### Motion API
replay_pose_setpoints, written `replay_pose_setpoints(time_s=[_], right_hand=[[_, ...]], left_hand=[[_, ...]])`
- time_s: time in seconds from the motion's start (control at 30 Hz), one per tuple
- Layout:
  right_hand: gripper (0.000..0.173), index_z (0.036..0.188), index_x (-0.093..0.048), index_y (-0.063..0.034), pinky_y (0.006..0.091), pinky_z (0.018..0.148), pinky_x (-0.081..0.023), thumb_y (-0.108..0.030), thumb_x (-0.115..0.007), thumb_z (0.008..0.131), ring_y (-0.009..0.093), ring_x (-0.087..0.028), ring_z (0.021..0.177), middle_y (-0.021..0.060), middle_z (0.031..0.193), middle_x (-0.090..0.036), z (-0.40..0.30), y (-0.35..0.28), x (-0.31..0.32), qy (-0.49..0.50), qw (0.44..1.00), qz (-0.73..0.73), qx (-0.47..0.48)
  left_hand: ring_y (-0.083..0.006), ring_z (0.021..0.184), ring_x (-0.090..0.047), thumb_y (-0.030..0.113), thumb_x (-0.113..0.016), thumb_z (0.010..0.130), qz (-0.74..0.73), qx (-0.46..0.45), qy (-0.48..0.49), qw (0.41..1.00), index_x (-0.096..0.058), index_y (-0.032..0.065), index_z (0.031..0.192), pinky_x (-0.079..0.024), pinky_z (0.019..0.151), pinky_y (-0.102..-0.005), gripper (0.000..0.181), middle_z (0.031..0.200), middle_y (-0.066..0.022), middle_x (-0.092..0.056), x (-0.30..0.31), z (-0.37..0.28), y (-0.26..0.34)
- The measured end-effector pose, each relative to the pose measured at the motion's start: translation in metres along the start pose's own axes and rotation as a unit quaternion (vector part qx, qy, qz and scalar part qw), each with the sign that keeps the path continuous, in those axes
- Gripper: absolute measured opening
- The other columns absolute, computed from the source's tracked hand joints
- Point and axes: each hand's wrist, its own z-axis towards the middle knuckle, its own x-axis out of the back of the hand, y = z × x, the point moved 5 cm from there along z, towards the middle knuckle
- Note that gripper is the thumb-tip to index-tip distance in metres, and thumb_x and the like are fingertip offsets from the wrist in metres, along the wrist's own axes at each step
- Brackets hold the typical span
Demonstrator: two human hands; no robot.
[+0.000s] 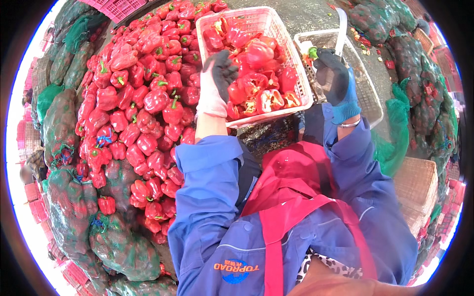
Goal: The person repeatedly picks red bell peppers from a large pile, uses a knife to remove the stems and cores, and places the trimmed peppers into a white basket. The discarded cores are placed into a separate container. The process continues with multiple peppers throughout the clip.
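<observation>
My right hand (335, 79), in a blue glove with a dark palm, grips a knife (341, 33) whose pale blade points up and away from me. A green pepper stem (313, 53) shows at its fingertips, over a white crate (372, 87) with scraps inside. My left hand (220, 79), in a white glove with a dark palm, is over the left rim of a pinkish-white plastic crate (294, 44). Its fingers are curled, and what they may hold is hidden. Cut red bell peppers (259, 53) fill much of that crate, some showing pale seeds and ribs.
A large heap of whole red bell peppers (144, 100) lies to the left. Full mesh sacks (122, 246) line the left, with more sacks (414, 70) at right. Green netting (394, 129) and a woven-textured box (414, 188) are by my right arm. Pink crates (120, 9) stand at far left.
</observation>
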Motion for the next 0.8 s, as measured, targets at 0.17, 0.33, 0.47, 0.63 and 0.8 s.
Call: replay_pose_setpoints(time_s=[0.17,0.33,0.47,0.63,0.8], right_hand=[[0.014,0.099,-0.062,-0.0069,0.0200,0.047,-0.037,-0.019,-0.059,0.091,0.008,-0.051,0.057,0.0008,0.080,-0.058,-0.039,0.028,-0.040,-0.050,0.988,0.071,-0.127],[0.019,0.107,-0.063,-0.0068,0.0135,0.047,-0.036,-0.019,-0.053,0.097,0.003,-0.045,0.056,-0.0024,0.079,-0.054,-0.047,0.056,-0.039,-0.113,0.975,0.048,-0.187],[0.019,0.104,-0.061,-0.0073,0.0147,0.044,-0.035,-0.023,-0.059,0.093,0.004,-0.044,0.053,-0.0020,0.076,-0.053,-0.038,0.047,-0.023,-0.084,0.962,0.084,-0.246],[0.045,0.125,-0.052,-0.0043,0.0233,0.046,-0.041,-0.020,-0.067,0.086,0.012,-0.060,0.058,0.0060,0.094,-0.066,0.008,-0.021,0.050,0.058,0.976,-0.201,0.065],[0.065,0.140,-0.044,-0.0045,0.0248,0.051,-0.042,-0.021,-0.071,0.083,0.014,-0.062,0.067,0.0080,0.100,-0.069,0.010,-0.025,0.101,0.138,0.941,-0.307,-0.028]], left_hand=[[-0.0199,0.079,-0.064,0.031,-0.057,0.096,0.063,0.088,-0.207,0.972,-0.058,0.0087,0.114,-0.052,0.071,-0.0299,0.029,0.091,-0.0040,-0.063,-0.081,-0.057,-0.032],[-0.0115,0.079,-0.061,0.020,-0.057,0.095,0.201,-0.042,-0.202,0.958,-0.060,0.0094,0.114,-0.049,0.069,-0.0258,0.022,0.097,0.0021,-0.062,-0.062,-0.048,-0.052],[-0.0266,0.088,-0.065,0.013,-0.055,0.090,0.502,-0.232,-0.184,0.812,-0.062,0.0060,0.115,-0.051,0.078,-0.0360,0.026,0.098,-0.0111,-0.068,-0.052,-0.036,-0.044],[-0.0413,0.119,-0.051,0.020,-0.073,0.075,0.539,-0.273,-0.074,0.794,-0.047,0.0075,0.134,-0.044,0.100,-0.0439,0.065,0.128,-0.0298,-0.050,-0.031,-0.029,-0.008],[-0.0177,0.101,-0.059,0.013,-0.076,0.079,0.160,-0.175,0.053,0.970,-0.044,0.0002,0.136,-0.048,0.086,-0.0290,0.067,0.119,-0.0115,-0.056,0.034,-0.058,0.069]])
